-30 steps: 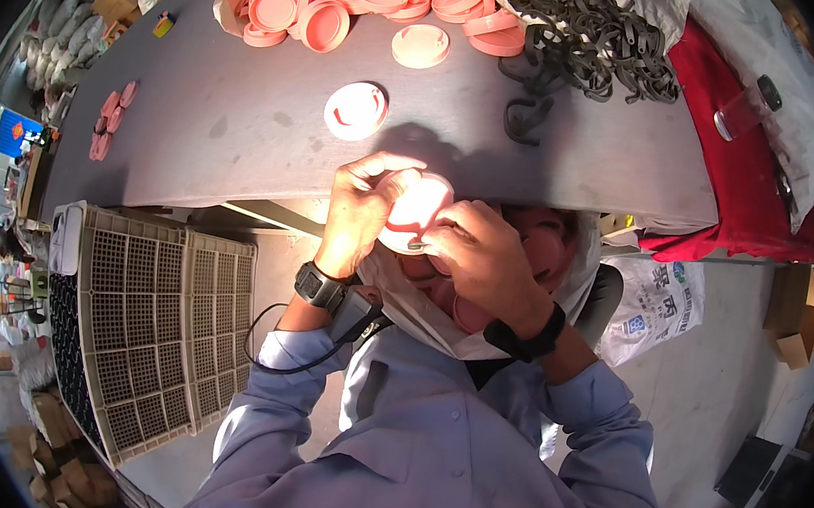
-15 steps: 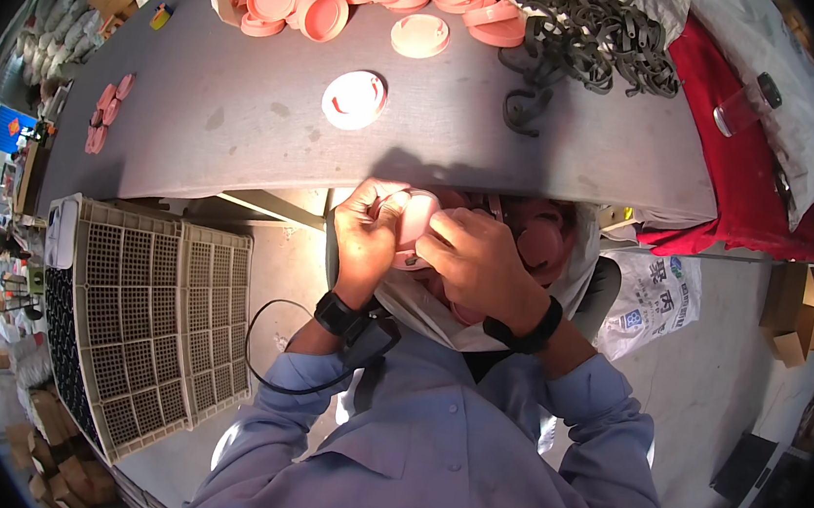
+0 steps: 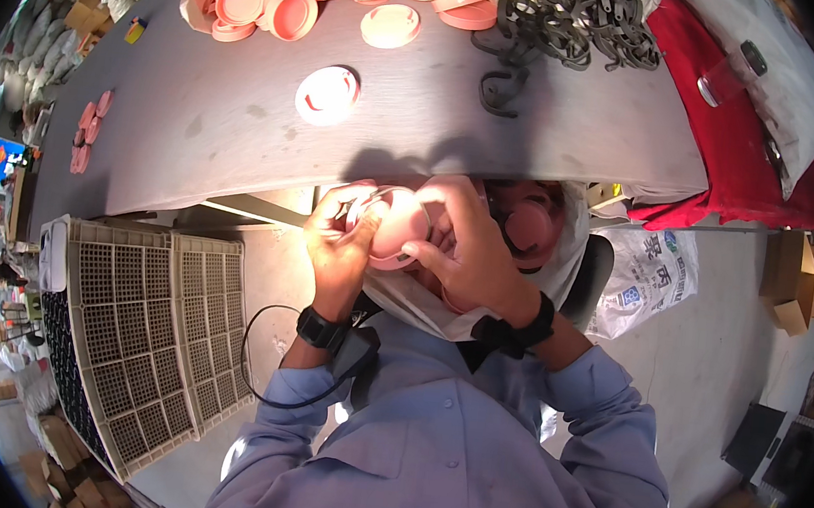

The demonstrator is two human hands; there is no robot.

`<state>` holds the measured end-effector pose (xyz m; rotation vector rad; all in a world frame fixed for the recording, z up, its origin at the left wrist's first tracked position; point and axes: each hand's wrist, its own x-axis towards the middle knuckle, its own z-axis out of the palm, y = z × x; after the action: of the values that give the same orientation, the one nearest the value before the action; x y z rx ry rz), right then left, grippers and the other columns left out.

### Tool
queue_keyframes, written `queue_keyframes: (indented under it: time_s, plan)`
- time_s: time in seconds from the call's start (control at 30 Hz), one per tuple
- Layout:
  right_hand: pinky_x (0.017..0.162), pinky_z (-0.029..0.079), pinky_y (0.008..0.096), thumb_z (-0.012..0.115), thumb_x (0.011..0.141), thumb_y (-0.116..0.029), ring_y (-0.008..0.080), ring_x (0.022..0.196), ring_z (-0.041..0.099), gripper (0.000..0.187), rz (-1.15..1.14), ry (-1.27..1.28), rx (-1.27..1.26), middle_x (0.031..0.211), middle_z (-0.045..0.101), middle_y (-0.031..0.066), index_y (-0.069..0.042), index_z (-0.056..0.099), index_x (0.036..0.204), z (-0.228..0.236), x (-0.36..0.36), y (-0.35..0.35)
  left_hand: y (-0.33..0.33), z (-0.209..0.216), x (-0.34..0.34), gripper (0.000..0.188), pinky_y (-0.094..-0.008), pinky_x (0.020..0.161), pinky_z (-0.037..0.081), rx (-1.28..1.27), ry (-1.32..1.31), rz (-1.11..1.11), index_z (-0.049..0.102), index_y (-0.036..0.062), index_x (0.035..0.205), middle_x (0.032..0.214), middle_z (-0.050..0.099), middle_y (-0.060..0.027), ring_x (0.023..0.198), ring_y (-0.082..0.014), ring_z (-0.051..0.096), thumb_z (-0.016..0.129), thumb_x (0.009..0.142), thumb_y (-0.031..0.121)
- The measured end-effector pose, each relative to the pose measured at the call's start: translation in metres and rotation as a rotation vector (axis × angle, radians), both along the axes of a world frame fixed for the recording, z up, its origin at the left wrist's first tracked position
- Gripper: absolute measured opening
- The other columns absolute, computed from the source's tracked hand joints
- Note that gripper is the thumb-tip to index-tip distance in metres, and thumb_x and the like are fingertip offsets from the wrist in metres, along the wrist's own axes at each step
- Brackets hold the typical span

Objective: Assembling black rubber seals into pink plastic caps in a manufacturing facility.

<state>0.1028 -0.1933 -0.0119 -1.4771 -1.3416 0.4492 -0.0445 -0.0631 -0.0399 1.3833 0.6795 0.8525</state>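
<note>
Just beyond my lap, at the table's near edge, a pink round plastic lid (image 3: 406, 223) is held between both hands. My left hand (image 3: 337, 252) grips its left side, thumb lying across its face, with a small dark piece showing by the fingers. My right hand (image 3: 466, 255) closes on the lid's right edge with thumb and fingers. Beneath them an open white bag (image 3: 572, 245) holds more pink lids (image 3: 530, 229), partly hidden by my right hand. A single sunlit lid (image 3: 327, 96) lies on the grey table (image 3: 233, 130).
Pink lids (image 3: 293, 13) spill from a bag at the back, beside a heap of dark curved straps (image 3: 585, 36). Several small pink pieces (image 3: 88, 133) lie at the table's left. Beige plastic crates (image 3: 126, 325) stand left; a red cloth (image 3: 695, 115) and cardboard box (image 3: 788, 281) are right.
The lid has turned so that its round face shows more fully. My left thumb has moved onto that face, and my right fingers have shifted round its edge. The whole view has shifted slightly.
</note>
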Motion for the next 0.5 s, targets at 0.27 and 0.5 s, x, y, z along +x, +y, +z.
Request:
queue_keyframes:
  time_s: [0.27, 0.5]
  plan:
    - [0.097, 0.048, 0.0492, 0.067, 0.077, 0.001, 0.0429, 0.115, 0.058, 0.048, -0.295, -0.093, -0.054, 0.123, 0.062, 0.0214, -0.001, 0.058, 0.124, -0.057, -0.019, -0.016, -0.047, -0.012, 0.003, 0.031, -0.0262, 0.093, 0.054, -0.022, 0.153, -0.081, 0.073, 0.0001, 0.125, 0.115, 0.073, -0.0056, 0.103, -0.0105, 0.066, 0.070, 0.094, -0.002]
    - [0.077, 0.055, 0.0481, 0.066, 0.083, -0.002, 0.0413, 0.098, 0.065, 0.048, -0.210, -0.140, -0.202, 0.114, 0.062, 0.0203, -0.001, 0.056, 0.130, -0.017, -0.047, -0.038, -0.023, -0.016, 0.016, 0.052, -0.0272, 0.098, 0.053, -0.059, 0.114, -0.243, 0.065, 0.0023, 0.140, 0.133, 0.068, -0.0059, 0.111, -0.0127, 0.066, 0.059, 0.090, -0.007]
